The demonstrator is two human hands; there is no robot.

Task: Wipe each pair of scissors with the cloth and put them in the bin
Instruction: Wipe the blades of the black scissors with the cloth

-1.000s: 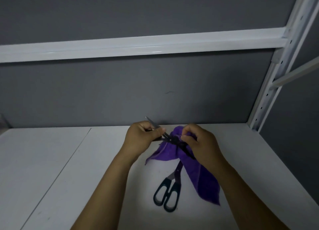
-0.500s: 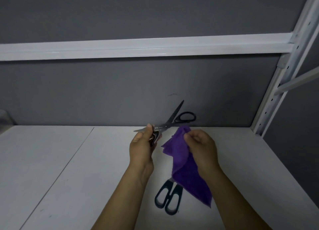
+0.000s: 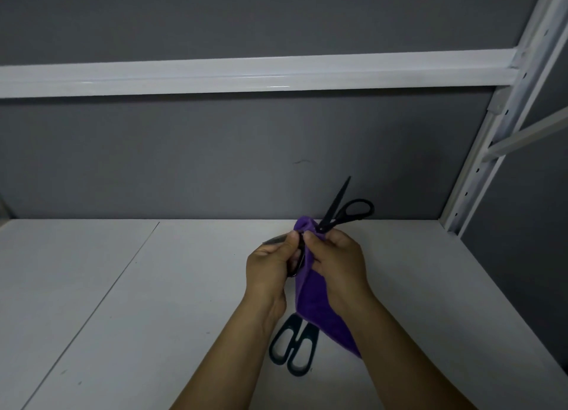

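Two blades stick out, wide open. Left hand [image 3: 270, 268] grips the scissors [image 3: 333, 208], right hand [image 3: 338, 259] pinches the cloth [image 3: 313, 299] on them; a slip could cut fingers.

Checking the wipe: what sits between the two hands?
Head view: the purple cloth and a handle of the held scissors, between left hand and right hand.

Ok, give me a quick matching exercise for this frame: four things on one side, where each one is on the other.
Things:
1. black scissors
2. purple cloth
3. teal-handled scissors
4. white rail

Places:
A. lying on the white shelf
B. gripped by the left hand, blades apart
C. running across the grey wall
D. hanging from the right hand

Pairs: 1-B, 2-D, 3-A, 4-C
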